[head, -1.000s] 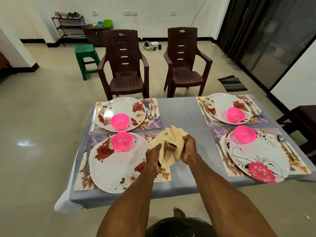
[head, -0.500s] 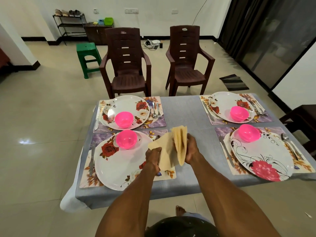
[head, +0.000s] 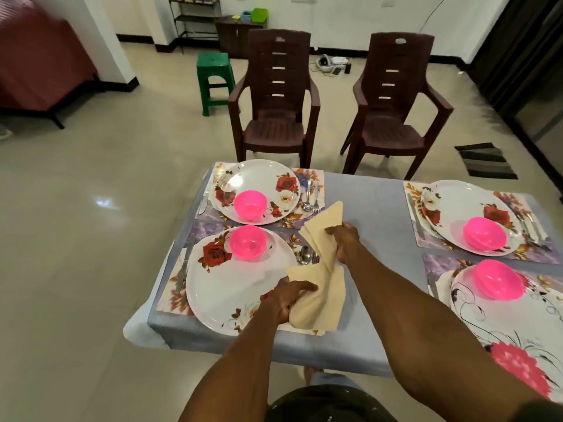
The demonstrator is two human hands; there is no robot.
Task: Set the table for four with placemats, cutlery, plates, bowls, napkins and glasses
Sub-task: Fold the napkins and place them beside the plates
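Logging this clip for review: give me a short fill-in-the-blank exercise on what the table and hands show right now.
1. Both hands, left hand and right hand, grip beige ____.
2. Each white plate carries one ____ bowl, like the near-left bowl.
3. Beyond the table stand ____ brown chairs.
4. The stool on the floor is ____.

Missing words: napkins; pink; two; green

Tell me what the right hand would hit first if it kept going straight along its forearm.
Probably the fork and spoon beside the far left plate; the right hand points that way, though its height above the table is unclear.
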